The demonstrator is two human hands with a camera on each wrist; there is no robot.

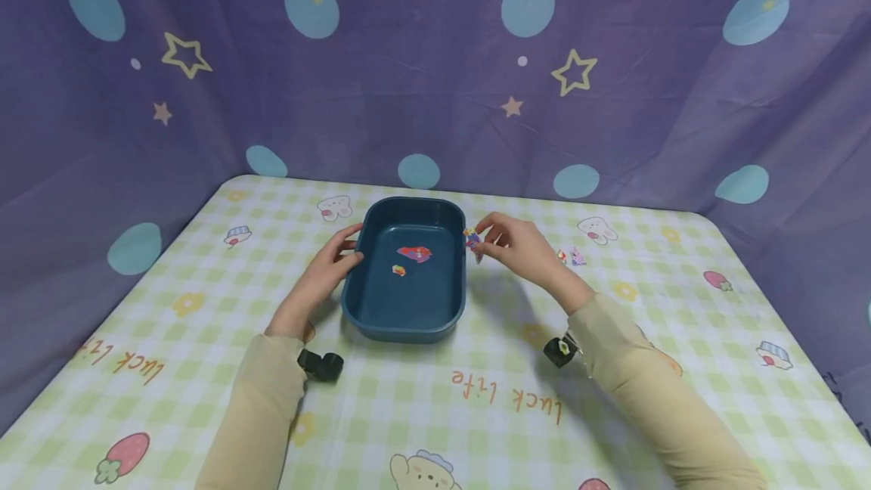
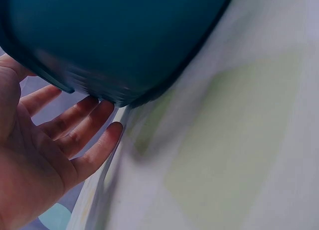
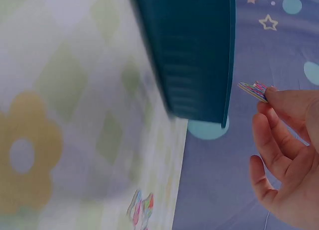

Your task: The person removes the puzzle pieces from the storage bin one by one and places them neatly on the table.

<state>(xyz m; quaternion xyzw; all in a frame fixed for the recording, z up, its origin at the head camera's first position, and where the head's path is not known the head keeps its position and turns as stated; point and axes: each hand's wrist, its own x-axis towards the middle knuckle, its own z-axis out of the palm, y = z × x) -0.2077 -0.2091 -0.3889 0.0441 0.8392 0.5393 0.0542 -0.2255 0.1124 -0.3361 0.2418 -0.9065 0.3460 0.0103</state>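
A deep blue plastic bin (image 1: 408, 312) stands on the table. My left hand (image 1: 328, 267) holds its left side, thumb over the rim and fingers against the outer wall; in the left wrist view those fingers (image 2: 82, 163) are spread along the ribbed wall. My right hand (image 1: 520, 248) pinches a small, flat, colourful cutout (image 1: 472, 239) between thumb and forefinger, just outside the bin's right rim. The cutout (image 3: 255, 90) appears edge-on in the right wrist view. Inside the bin lie a red and purple cutout (image 1: 415, 253) and a smaller yellow-red one (image 1: 398, 271).
Two more small cutouts, one red and white (image 1: 562, 256) and one pink (image 1: 578, 256), lie on the table right of my right hand. A checked, printed cloth (image 1: 408, 399) covers the table. Purple curtains (image 1: 408, 74) hang behind and beside it.
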